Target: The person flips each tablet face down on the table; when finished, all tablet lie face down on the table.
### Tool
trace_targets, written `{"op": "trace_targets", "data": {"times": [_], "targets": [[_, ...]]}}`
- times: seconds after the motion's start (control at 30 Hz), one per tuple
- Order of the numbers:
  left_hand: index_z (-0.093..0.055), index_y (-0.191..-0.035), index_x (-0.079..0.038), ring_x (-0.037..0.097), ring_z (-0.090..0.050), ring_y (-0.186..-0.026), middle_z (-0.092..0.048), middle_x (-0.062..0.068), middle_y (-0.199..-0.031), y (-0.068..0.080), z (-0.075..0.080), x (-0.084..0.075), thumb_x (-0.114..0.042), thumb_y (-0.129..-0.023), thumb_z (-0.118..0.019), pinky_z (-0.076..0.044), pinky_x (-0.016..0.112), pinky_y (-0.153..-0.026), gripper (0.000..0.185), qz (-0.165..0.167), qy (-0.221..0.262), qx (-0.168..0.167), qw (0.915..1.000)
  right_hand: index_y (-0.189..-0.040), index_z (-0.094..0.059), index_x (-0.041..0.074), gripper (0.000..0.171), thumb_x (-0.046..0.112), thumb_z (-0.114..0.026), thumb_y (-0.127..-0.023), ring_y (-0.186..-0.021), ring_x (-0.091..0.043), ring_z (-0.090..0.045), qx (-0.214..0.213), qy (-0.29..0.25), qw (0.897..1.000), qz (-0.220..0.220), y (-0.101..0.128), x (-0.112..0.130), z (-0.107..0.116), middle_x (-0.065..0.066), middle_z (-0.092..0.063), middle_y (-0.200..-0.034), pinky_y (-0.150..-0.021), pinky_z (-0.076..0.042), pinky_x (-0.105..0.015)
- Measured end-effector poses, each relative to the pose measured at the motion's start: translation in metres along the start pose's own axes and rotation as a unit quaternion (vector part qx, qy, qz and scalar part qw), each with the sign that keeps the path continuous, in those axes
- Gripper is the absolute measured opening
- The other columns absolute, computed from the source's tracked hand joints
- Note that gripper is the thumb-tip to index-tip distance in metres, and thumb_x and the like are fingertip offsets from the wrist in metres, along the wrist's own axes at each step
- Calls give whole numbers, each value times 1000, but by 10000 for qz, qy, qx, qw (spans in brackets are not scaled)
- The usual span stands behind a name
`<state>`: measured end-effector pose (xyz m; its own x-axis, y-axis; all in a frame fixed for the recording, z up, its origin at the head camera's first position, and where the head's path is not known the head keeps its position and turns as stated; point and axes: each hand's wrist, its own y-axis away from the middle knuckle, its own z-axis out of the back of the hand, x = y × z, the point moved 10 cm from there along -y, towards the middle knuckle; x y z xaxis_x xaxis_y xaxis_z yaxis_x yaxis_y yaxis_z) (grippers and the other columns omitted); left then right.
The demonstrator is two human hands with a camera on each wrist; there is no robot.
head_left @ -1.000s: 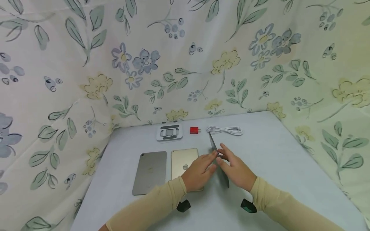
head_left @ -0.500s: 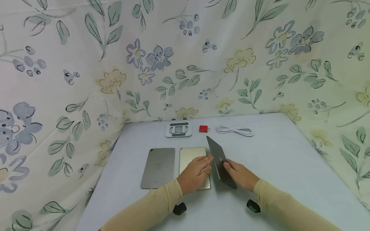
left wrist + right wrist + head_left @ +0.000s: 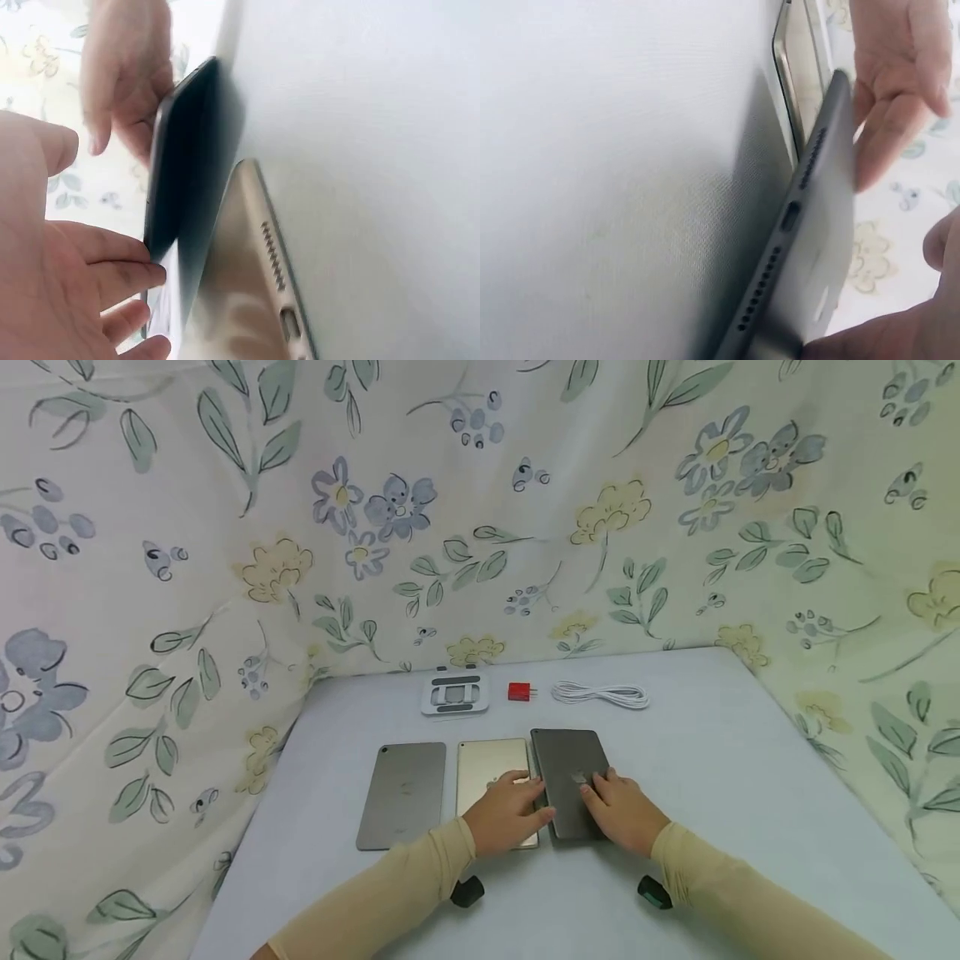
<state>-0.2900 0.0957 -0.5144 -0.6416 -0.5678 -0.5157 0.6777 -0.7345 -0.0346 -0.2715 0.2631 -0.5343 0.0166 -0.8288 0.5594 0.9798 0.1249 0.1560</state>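
Dark grey tablet (image 3: 572, 781), previously tilted up on edge between both hands, now lowered nearly flat beside gold tablet (image 3: 492, 774).

Both forearms enter from the near edge, clad in tan sleeves, and converge toward the middle of the scene. Left hand (image 3: 506, 814): palm down, fingers extended and loosely spread, fingertips pointing far and slightly right; in the left wrist view its fingers (image 3: 112, 274) are nearly straight. Right hand (image 3: 622, 810): palm down, fingers extended flat, pointing far and left, lying just right of the left hand; in the right wrist view only a fingertip and part of the palm show. The 2 hands lie close, fingertips near each other. A dark band sits under each wrist
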Motion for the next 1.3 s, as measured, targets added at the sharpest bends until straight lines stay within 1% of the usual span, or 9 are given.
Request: {"op": "trace_targets", "data": {"times": [0.23,0.43,0.53,0.6,0.73,0.97,1.13,1.23,1.3], "targets": [[-52,-157,-2,33,-28,-158,-51,9,-160,-6,-13,8,-60,-112,-40,-29,54,-125,74,266,-248,252,9990,-154,-44,-15,75,49,-37,-116,-147,-64,-29,-58,211,9997,-109,3,2,-1,-44,-30,-160,-116,-30,-75],[-58,-153,-3,32,-32,-156,-58,7,-154,-7,-18,8,-63,-110,-39,-18,55,-129,76,254,-510,382,9976,-152,-46,-16,74,48,-37,-115,-146,-66,-29,-44,381,9992,-66,6,5,-4,-45,-29,-159,-115,-31,-75],[-58,-152,-2,32,-33,-156,-58,9,-154,-6,-20,6,-61,-110,-42,-22,48,-129,75,204,-876,463,9949,-151,-46,-17,72,44,-39,-115,-144,-67,-29,-16,582,9983,8,5,9,-8,-47,-29,-158,-114,-33,-75],[-58,-152,-1,30,-35,-155,-57,11,-155,-5,-23,2,-62,-110,-40,-23,42,-129,76,110,-1404,559,9885,-151,-46,-18,70,42,-40,-115,-144,-67,-29,25,708,9975,9,3,10,-10,-47,-29,-158,-114,-33,-74],[-58,-152,0,26,-37,-154,-55,11,-157,-3,-29,-6,-65,-111,-32,-18,34,-129,81,-57,-2464,751,9662,-149,-47,-19,69,40,-42,-114,-144,-68,-30,102,884,9960,-11,1,13,-12,-49,-30,-156,-114,-34,-73],[-58,-154,-5,26,-41,-151,-54,7,-158,-4,-34,-7,-69,-110,-30,-21,37,-128,83,53,-3006,678,9513,-145,-50,-20,66,36,-45,-112,-141,-68,-35,87,1184,9929,78,-3,14,-12,-51,-35,-152,-114,-36,-72],[-62,-151,-11,26,-50,-144,-60,1,-153,-10,-33,-9,-68,-110,-32,-26,41,-128,77,-117,-3568,577,9323,-138,-57,-20,62,35,-48,-112,-132,-65,-48,-39,1749,9841,321,-3,15,-11,-51,-46,-142,-109,-44,-69],[-61,-152,-13,25,-50,-145,-60,1,-152,-11,-26,-8,-64,-111,-34,-30,41,-126,71,-280,-3575,531,9320,-131,-62,-18,61,39,-52,-110,-119,-60,-59,-128,2078,9772,415,-3,15,-6,-46,-56,-133,-99,-53,-66],[-54,-157,-11,26,-46,-149,-55,4,-157,-11,-19,-5,-60,-113,-35,-30,41,-126,69,-339,-3236,564,9439,-130,-63,-18,64,42,-57,-108,-116,-58,-61,-384,2260,9718,551,-4,15,0,-43,-57,-132,-95,-55,-65]]}}
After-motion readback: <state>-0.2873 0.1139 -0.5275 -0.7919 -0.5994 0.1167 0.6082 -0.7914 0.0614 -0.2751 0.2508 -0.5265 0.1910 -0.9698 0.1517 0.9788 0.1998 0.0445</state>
